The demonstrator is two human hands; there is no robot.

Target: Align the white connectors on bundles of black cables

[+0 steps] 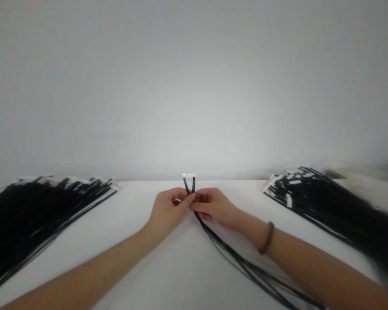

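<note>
In the middle of the head view, my left hand and my right hand meet, thumbs and fingertips pinched on a black cable just below its end. A small white connector tops the cable, where two black strands spread apart in a narrow V above my fingers. From my fingers the long black strands trail down to the lower right, passing beside my right forearm. Part of the cable between the fingertips is hidden.
A large pile of black cables with white ends lies on the white table at the left. Another such pile lies at the right, near a blurred whitish bundle. A plain pale wall rises behind the table.
</note>
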